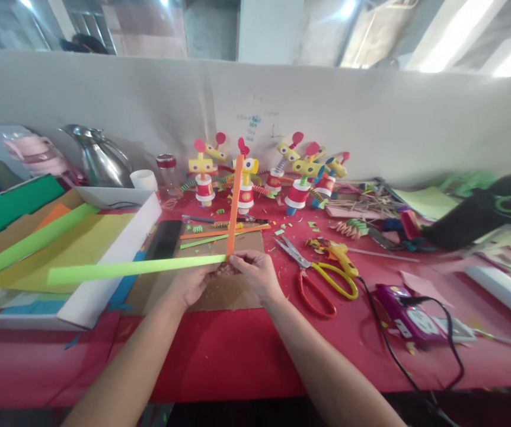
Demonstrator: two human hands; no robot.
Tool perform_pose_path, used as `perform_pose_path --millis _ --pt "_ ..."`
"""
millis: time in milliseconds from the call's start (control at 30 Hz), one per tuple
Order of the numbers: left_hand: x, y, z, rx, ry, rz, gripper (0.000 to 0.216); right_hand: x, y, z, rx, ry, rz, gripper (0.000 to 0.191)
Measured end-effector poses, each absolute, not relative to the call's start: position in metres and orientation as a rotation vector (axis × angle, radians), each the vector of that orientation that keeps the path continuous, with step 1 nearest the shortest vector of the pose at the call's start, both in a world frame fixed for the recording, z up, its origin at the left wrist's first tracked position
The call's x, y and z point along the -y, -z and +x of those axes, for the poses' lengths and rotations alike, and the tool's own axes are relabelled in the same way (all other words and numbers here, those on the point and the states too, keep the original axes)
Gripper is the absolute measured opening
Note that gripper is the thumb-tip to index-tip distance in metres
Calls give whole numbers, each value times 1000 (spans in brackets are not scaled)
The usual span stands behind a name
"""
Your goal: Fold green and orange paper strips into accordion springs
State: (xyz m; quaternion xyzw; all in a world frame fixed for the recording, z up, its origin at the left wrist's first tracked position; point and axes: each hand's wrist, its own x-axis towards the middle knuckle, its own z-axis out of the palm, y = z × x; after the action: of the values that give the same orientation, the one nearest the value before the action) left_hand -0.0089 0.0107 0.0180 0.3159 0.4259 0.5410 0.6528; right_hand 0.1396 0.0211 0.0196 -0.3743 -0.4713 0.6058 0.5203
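Observation:
Both my hands meet over a brown cardboard sheet [220, 290] on the red table. My left hand [193, 283] and my right hand [255, 270] pinch the joined ends of two paper strips. The green strip [135, 268] runs out level to the left. The orange strip [235, 201] stands up and away from me. The strips cross at a right angle at my fingertips [229, 258].
An open box [117, 243] of coloured paper sheets lies at left. Scissors [315, 276], a yellow glue gun [338, 252] and a purple power strip [409, 314] with black cable lie at right. Paper-cup figures [297, 190] stand along the white back wall, with a steel jug [98, 157].

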Motion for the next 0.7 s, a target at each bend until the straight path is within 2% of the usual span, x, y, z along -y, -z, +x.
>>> perform_pose_path --millis 433,700 --pt "-11 -20 -5 -1003 -1211 829 23 -20 -19 136 1125 -1430 -899 23" --pt "-10 -18 -1 -1008 -1340 802 19 -18 -18 137 1271 -1297 -864 16"
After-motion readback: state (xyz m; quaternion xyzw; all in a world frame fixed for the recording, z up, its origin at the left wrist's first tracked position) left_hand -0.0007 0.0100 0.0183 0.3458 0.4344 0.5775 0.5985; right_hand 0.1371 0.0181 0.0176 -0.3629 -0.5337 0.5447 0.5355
